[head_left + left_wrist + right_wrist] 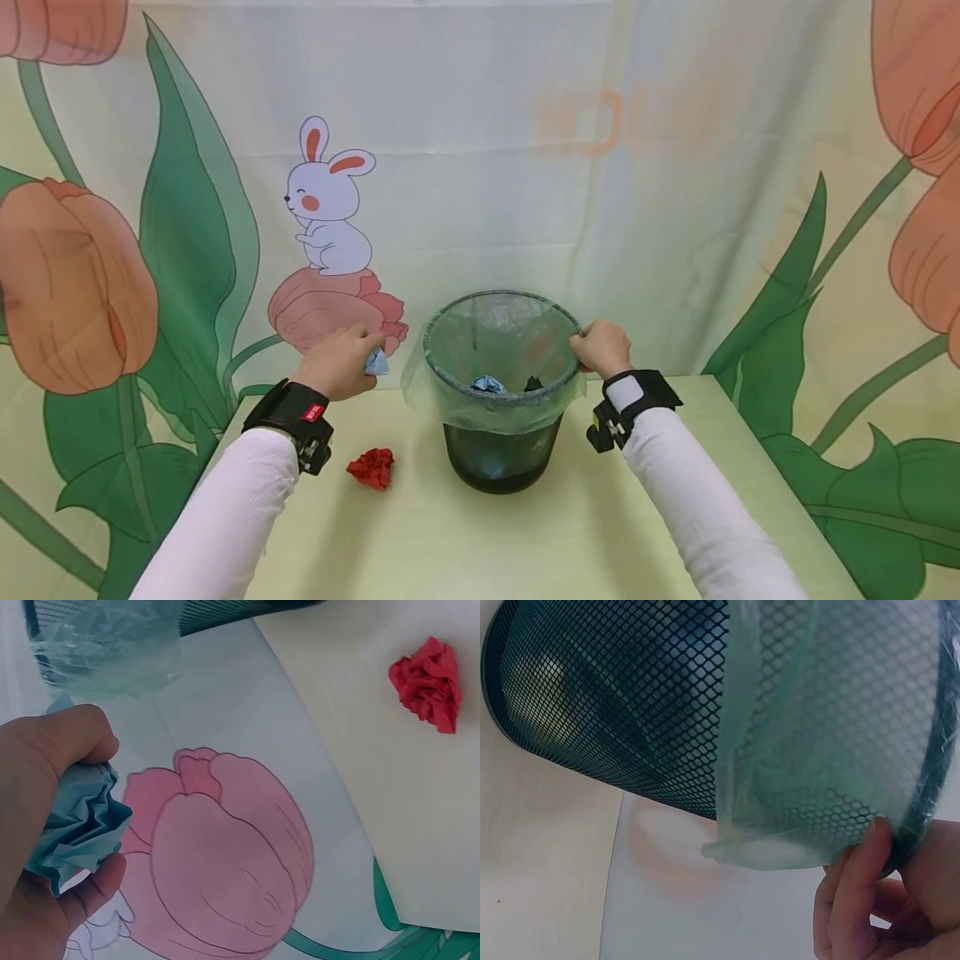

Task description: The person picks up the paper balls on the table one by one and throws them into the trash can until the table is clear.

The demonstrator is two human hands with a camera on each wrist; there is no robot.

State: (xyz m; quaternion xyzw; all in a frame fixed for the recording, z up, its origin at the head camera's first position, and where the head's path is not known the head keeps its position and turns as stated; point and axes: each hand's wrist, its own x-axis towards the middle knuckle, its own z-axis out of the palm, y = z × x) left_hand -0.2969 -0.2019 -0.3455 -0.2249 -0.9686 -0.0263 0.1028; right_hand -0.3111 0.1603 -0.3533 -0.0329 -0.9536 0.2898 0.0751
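Note:
A dark mesh trash bin (501, 458) stands on the table, lined with a thin green plastic bag (472, 417) folded over its rim. Inside lie a crumpled blue paper (488, 384) and something small and black (532, 384). My right hand (604, 348) grips the rim at the right; in the right wrist view the fingers (862, 885) press on the bag's outside. To the left of the bin, my left hand (341, 362) holds a crumpled light blue paper ball (86, 825) between thumb and fingers. Below it on the table lies a crumpled red paper ball (372, 468).
The pale table (450, 550) ends at a hanging cloth backdrop (465, 167) printed with tulips and a rabbit, close behind the bin. The cloth also runs along both sides of the table.

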